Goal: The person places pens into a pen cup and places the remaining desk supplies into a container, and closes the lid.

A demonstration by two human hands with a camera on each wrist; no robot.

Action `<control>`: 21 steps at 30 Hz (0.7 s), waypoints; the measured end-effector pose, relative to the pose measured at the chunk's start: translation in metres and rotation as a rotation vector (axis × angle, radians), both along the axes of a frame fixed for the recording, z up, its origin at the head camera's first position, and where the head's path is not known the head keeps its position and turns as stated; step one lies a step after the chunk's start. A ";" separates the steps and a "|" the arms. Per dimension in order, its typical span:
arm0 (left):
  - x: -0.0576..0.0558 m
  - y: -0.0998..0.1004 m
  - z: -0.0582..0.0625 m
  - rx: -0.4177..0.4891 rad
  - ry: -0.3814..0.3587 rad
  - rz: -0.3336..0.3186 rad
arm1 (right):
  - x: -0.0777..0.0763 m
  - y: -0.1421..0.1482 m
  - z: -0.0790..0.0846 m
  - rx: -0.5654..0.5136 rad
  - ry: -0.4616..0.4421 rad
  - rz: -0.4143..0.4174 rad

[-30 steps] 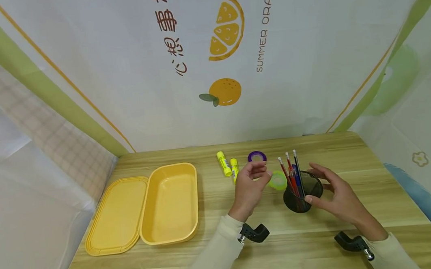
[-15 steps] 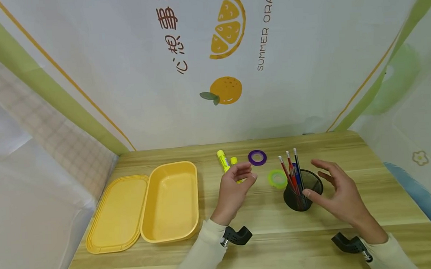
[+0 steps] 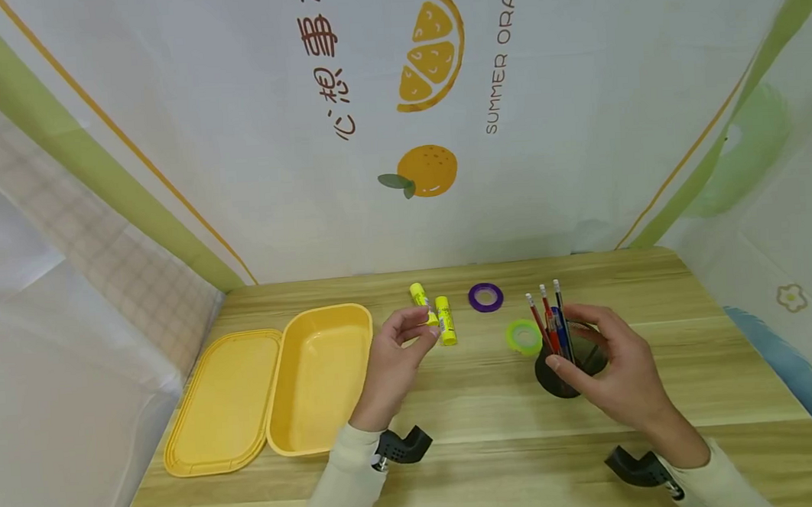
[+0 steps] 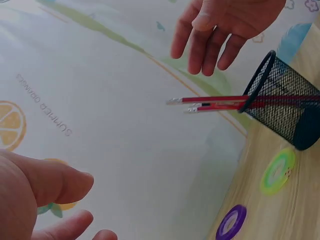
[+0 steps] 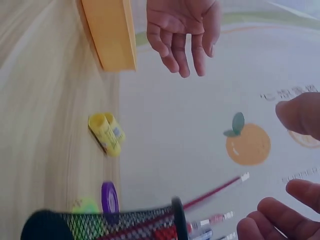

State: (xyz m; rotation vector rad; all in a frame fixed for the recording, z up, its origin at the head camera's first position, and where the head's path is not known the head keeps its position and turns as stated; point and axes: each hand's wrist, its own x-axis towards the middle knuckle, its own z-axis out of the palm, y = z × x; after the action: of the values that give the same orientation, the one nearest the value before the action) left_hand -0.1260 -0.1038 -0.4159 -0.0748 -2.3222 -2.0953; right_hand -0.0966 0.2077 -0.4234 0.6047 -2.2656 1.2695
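My left hand (image 3: 391, 365) hovers over the middle of the table with relaxed, slightly bent fingers. Nothing is in it. In the head view its fingertips overlap one yellow glue stick (image 3: 419, 295), and a second glue stick (image 3: 445, 322) lies just beyond. My right hand (image 3: 622, 372) is above the black mesh pen cup (image 3: 553, 376), thumb and fingers spread apart around its opening. The left wrist view shows that hand (image 4: 225, 27) clear of the cup (image 4: 285, 100) and of the red pencils (image 4: 215, 100) leaning out of it. Pens and a dark pencil also stand in the cup.
A yellow box (image 3: 319, 380) stands at the left, its yellow lid (image 3: 224, 401) lying beside it. A purple tape roll (image 3: 486, 297) and a green tape roll (image 3: 524, 337) lie left of the cup. A white printed curtain (image 3: 548, 200) hangs behind the table.
My left hand has moved left, away from the tape rolls and past the glue sticks toward the yellow box. My right hand has shifted slightly left over the cup.
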 end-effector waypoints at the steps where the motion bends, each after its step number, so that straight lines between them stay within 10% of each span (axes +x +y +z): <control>1: 0.001 -0.004 0.000 -0.008 -0.004 0.010 | 0.000 -0.002 0.000 0.006 0.006 0.005; 21: 0.021 -0.102 0.003 -0.058 -0.083 0.211 | -0.009 -0.045 -0.019 0.066 -0.062 0.070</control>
State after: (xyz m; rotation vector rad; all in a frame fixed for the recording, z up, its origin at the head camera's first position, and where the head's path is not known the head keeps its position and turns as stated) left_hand -0.1051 -0.2055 -0.4131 0.2501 -2.3190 -1.9669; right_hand -0.1058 0.1628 -0.4423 0.6827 -2.3642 1.2671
